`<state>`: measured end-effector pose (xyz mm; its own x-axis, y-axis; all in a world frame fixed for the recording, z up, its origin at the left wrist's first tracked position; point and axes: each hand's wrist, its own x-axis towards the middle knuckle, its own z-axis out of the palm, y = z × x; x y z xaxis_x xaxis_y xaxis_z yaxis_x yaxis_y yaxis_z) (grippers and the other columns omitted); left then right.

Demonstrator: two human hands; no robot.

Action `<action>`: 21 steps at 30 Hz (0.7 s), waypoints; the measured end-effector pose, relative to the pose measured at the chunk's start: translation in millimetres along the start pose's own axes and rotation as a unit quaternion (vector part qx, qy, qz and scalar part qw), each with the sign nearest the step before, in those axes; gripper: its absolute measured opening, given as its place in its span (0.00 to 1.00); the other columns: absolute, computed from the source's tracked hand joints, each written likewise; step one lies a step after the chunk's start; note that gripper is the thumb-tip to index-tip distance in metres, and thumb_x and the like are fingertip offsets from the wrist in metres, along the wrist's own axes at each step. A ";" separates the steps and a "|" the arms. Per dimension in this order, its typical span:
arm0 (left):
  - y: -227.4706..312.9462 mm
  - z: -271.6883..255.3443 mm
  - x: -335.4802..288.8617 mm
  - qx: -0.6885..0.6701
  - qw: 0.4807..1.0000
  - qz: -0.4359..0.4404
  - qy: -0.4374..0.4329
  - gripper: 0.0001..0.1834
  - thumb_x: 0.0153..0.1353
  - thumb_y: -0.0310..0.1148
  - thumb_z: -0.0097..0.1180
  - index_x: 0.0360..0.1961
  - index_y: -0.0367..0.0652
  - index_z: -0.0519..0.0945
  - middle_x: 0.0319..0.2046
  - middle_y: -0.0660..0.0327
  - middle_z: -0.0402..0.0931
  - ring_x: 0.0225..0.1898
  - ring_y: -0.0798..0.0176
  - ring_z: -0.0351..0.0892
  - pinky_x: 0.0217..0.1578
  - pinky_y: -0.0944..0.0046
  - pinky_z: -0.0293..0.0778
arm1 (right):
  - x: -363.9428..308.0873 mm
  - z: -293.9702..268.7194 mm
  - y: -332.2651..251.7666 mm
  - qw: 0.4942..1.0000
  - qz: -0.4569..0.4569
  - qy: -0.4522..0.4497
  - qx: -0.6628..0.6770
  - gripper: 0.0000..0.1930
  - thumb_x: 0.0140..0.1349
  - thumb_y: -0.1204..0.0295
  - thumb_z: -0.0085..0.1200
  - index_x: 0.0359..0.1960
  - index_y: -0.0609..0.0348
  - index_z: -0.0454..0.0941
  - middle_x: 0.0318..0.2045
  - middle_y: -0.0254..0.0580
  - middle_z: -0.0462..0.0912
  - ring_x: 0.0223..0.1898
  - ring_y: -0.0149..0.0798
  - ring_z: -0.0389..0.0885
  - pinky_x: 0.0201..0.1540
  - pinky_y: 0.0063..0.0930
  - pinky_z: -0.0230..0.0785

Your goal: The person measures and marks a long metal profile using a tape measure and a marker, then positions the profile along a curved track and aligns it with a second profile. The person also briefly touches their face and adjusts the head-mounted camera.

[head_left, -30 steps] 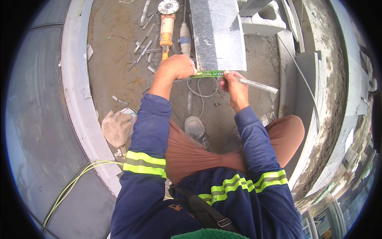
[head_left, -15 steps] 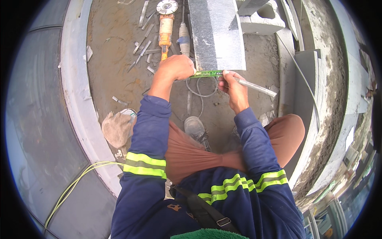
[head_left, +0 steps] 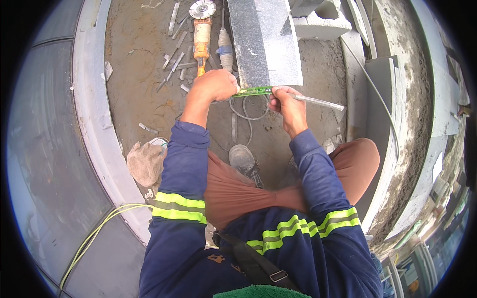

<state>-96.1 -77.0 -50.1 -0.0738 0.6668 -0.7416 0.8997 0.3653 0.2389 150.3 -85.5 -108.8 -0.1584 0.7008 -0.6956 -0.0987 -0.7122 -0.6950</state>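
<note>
A green tape measure blade (head_left: 254, 91) is stretched between my two hands, along the near end of a grey stone slab (head_left: 258, 49). My left hand (head_left: 211, 85) is closed at the blade's left end; the tape's case, if it is there, is hidden by the fingers. With thumb and fingers my right hand (head_left: 290, 105) pinches the blade's right end. The same hand also holds a thin pale strip (head_left: 322, 103) that sticks out to the right. Beyond my left hand lies an orange angle grinder (head_left: 201, 42) with its disc at the far end.
A grey cylindrical cable connector (head_left: 225, 52) with a blue band lies beside the grinder. Cut strips (head_left: 174, 64) are scattered on the sandy ground. A looped cable (head_left: 251, 117) lies below the tape. A hollow concrete block (head_left: 322, 25) and leaning slabs (head_left: 381, 99) stand at right.
Both hands and the tape sit slightly farther left in the view, as the whole scene has shifted a little. The blade now tilts slightly, its right end higher. Both grips are unchanged.
</note>
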 end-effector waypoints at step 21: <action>-1.2 -5.6 -3.2 -0.007 0.999 0.018 -0.038 0.20 0.59 0.47 0.57 0.49 0.59 0.92 0.50 0.58 0.90 0.56 0.46 0.87 0.58 0.45 0.81 | 1.3 2.7 1.8 1.000 -0.012 0.001 0.018 0.06 0.72 0.71 0.63 0.36 0.58 0.83 0.29 0.34 0.85 0.26 0.27 0.80 0.34 0.24 0.80</action>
<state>-99.4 -75.9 -44.6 -0.0092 0.6289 -0.7774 0.8953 0.3514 0.2737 147.3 -86.0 -110.4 -0.1529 0.7179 -0.6792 -0.1370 -0.6960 -0.7048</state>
